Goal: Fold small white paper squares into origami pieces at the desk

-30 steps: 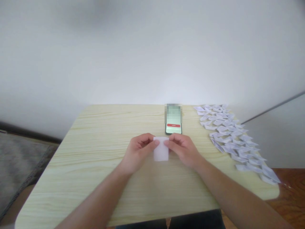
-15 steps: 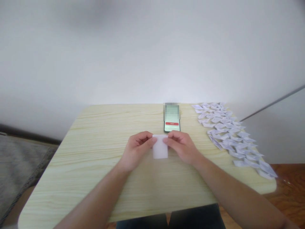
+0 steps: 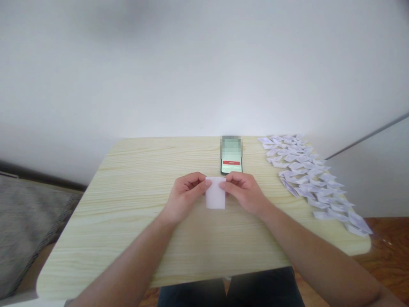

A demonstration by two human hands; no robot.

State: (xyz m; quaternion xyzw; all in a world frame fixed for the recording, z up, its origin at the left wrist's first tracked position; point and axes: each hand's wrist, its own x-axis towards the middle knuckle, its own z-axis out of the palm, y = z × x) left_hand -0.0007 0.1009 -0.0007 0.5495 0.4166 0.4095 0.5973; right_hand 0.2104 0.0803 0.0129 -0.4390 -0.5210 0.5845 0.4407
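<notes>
Between my two hands is a small white rectangular piece of paper (image 3: 215,198), its lower edge hanging free toward me. My left hand (image 3: 187,192) pinches its upper left corner, thumb on the near face and fingers behind. On the opposite side my right hand (image 3: 244,189) grips the upper right corner the same way. The fingertips behind the paper are hidden. Just beyond my right hand lies a smartphone (image 3: 231,167) with a lit screen and a red bar on it.
Many folded white paper boats (image 3: 300,158) stand in rows along the right side of the pale wooden table (image 3: 128,204). A white wall (image 3: 204,76) rises behind the table. My legs (image 3: 262,290) are under the near edge.
Everything sits slightly higher in the view, as the camera has tilted a little. Both hands keep their pinch on the paper, which looks nearly the same.
</notes>
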